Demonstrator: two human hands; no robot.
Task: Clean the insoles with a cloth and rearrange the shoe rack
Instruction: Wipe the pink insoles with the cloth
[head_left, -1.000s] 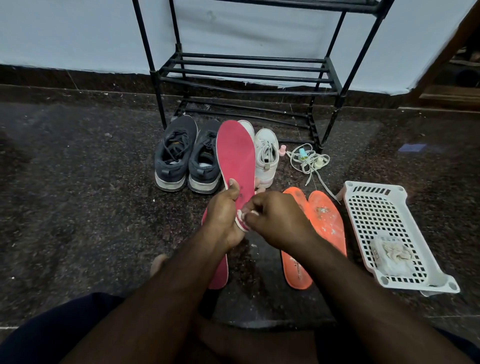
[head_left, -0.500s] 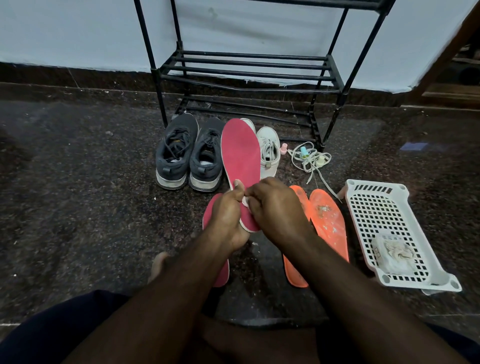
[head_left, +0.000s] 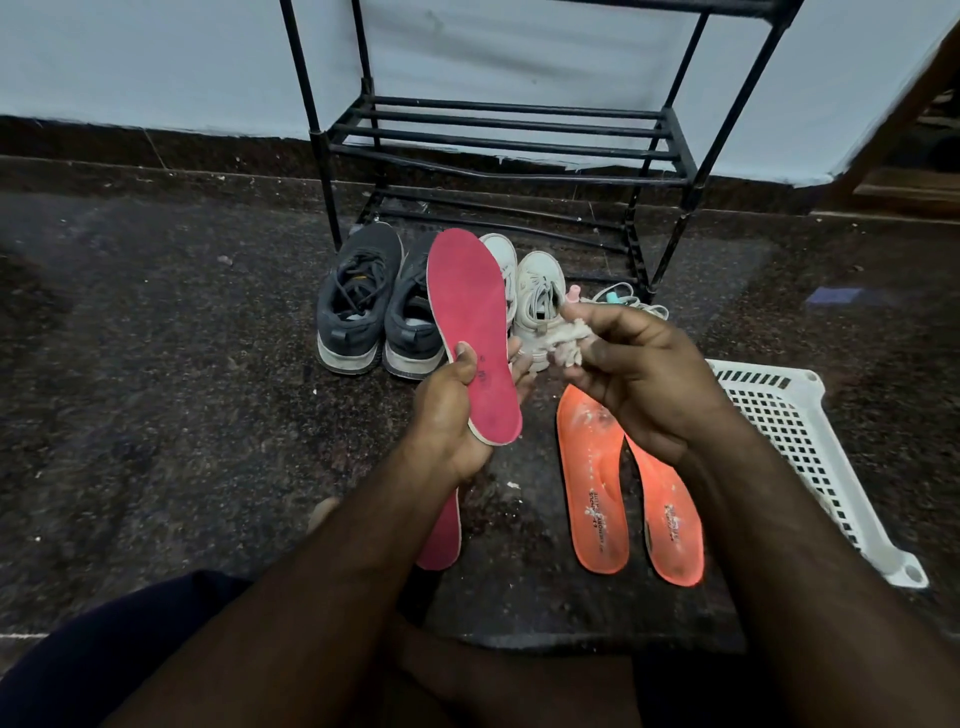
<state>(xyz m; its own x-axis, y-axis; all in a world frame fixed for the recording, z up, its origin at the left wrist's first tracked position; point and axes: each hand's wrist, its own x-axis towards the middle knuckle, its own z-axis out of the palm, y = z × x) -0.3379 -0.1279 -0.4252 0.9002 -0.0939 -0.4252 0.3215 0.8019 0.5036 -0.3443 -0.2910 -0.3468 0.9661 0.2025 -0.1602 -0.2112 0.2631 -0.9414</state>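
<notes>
L hand (head_left: 457, 410) grips the pink insole (head_left: 475, 332) by its heel, held upright off the floor. R hand (head_left: 631, 371) pinches the cloth (head_left: 563, 340) just right of it, not touching. 2 orange insoles (head_left: 592, 483) lie near-right; rack (head_left: 519, 140) stands far, by the wall.

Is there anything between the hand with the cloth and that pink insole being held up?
Nothing visible. The right hand holds the cloth just right of the pink insole, which the left hand grips near its heel. Only open air separates them; the white shoes sit behind on the floor.
</notes>
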